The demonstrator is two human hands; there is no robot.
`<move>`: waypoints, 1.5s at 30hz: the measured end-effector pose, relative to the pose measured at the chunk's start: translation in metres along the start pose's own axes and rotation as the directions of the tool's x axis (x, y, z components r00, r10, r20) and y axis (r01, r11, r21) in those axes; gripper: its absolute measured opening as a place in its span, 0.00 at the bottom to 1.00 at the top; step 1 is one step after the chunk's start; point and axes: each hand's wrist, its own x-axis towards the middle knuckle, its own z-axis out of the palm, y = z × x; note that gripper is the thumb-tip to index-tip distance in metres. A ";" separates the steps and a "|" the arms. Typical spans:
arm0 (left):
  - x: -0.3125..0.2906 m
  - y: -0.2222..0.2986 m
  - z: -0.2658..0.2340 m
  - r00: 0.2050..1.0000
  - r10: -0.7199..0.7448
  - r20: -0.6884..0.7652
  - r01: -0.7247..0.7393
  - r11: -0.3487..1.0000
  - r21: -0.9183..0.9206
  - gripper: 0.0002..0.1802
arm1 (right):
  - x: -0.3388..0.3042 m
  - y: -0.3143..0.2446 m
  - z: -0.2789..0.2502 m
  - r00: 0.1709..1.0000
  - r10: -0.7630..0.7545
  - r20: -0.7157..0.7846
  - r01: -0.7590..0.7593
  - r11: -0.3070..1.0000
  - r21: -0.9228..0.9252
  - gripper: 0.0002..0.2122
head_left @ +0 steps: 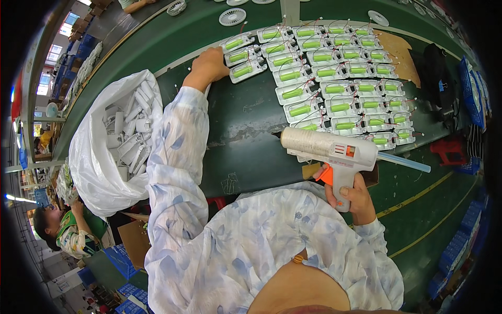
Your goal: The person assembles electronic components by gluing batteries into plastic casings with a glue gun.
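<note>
My right hand (352,196) is wrapped round the grip of a white hot glue gun (334,152), its fingers by the orange trigger. The gun's dark nozzle points left over the dark green table, and a clear glue stick (405,161) sticks out of its back. At the far left of the laid-out parts, my left hand (210,67) is closed at the end of a white plastic housing (246,55) holding a green battery cell. Its fingertips are partly hidden. Rows of similar housings (340,107) with green cells and thin wires cover the table to the right.
A white sack (89,152) of white plastic parts stands to my left. Beyond the table lies a green belt with round white fan grilles (232,17). Cardboard (400,55) and a black bag (438,78) lie at the right. Another person (70,230) sits at the lower left.
</note>
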 end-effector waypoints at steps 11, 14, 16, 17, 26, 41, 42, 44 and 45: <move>-0.032 0.006 0.026 0.974 0.064 -0.216 -0.114 0.967 -0.229 0.21 | 0.004 0.002 0.000 1.000 -0.027 0.016 0.026 0.998 0.061 0.33; -0.035 0.009 0.040 0.962 0.027 -0.272 -0.109 0.951 -0.289 0.20 | 0.007 0.004 0.002 0.998 -0.041 0.046 0.038 0.997 0.067 0.35; -0.034 0.021 0.039 0.952 0.029 -0.305 -0.112 0.959 -0.260 0.18 | 0.005 0.010 -0.001 0.999 -0.050 0.013 0.048 0.996 0.080 0.35; -0.036 0.025 0.036 0.944 0.045 -0.328 -0.130 0.961 -0.243 0.18 | 0.003 0.009 0.003 0.996 -0.082 -0.024 0.084 0.994 0.077 0.35; -0.137 -0.155 0.012 0.880 -0.224 -0.419 0.146 0.967 -0.210 0.31 | 0.006 0.006 0.005 0.997 -0.075 0.011 0.074 0.993 0.090 0.35; -0.062 -0.227 0.037 0.732 -0.645 -0.221 0.569 0.756 -0.323 0.54 | 0.009 0.001 0.023 0.998 -0.062 -0.012 0.061 0.998 -0.026 0.35; -0.066 -0.236 0.035 0.731 -0.647 -0.217 0.572 0.755 -0.321 0.54 | 0.009 0.000 0.023 0.998 -0.064 -0.001 0.064 0.998 0.003 0.34; -0.072 -0.257 0.031 0.791 -0.606 -0.079 0.562 0.773 -0.295 0.48 | 0.011 -0.001 0.022 0.998 -0.063 0.007 0.062 0.997 0.034 0.32; -0.082 -0.250 0.018 0.788 -0.612 0.062 0.567 0.684 -0.459 0.43 | 0.013 -0.003 0.022 0.998 -0.061 0.007 0.060 0.998 0.034 0.32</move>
